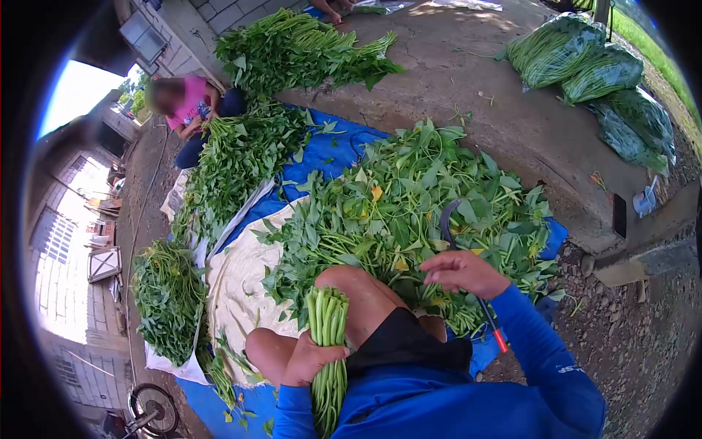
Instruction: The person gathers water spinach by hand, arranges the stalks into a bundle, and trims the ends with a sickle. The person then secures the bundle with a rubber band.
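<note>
My left hand (316, 358) is wrapped round a bundle of water spinach (327, 322), its cut stem ends pointing up between my knees. My right hand (464, 272) is raised over the right side of my lap, fingers loosely stretched to the left with nothing seen in them. Behind that hand and wrist passes a sickle with a dark curved blade (446, 219) and a red handle end (500, 341). In front of me spreads a large loose heap of leafy water spinach (424, 183), with a few yellow leaves in it.
A blue tarp (333, 150) and a pale sack sheet (245, 274) lie under the greens. More bundles (300, 55) are piled on the concrete ledge (468, 95). Filled plastic bags (559, 51) stand at upper right. Another person (191, 102) handles greens at upper left.
</note>
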{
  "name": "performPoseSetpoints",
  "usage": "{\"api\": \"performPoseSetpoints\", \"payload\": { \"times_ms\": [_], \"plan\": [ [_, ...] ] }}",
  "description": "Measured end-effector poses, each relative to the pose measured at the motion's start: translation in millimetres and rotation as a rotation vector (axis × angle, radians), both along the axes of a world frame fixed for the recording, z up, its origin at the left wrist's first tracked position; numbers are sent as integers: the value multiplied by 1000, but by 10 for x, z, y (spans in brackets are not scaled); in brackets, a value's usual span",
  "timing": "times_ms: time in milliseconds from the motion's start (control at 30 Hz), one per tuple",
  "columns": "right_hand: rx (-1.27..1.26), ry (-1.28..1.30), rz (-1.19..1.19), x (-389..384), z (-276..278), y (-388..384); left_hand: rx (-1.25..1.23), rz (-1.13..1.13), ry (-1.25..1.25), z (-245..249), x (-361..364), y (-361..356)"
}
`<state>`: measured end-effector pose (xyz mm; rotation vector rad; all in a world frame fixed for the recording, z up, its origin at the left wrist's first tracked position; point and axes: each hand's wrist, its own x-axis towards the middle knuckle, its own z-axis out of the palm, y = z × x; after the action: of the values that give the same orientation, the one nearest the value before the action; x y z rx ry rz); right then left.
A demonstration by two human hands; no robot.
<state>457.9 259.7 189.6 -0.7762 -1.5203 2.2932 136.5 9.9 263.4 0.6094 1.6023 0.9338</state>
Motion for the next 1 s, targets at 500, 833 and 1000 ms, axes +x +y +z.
{"api": "performPoseSetpoints", "payload": {
  "times_ms": [500, 833, 1000],
  "plan": [
    [-124, 212, -202, -1989, 349, -1741, 424, -114, 152, -64, -148, -370],
    [-141, 397, -131, -1980, 482, -1745, 221, 306, -562, -368, -276, -170],
    [-46, 314, -179, -1894, 188, -1712, 188, 337, -699, -464, -245, -47]
  ]
}}
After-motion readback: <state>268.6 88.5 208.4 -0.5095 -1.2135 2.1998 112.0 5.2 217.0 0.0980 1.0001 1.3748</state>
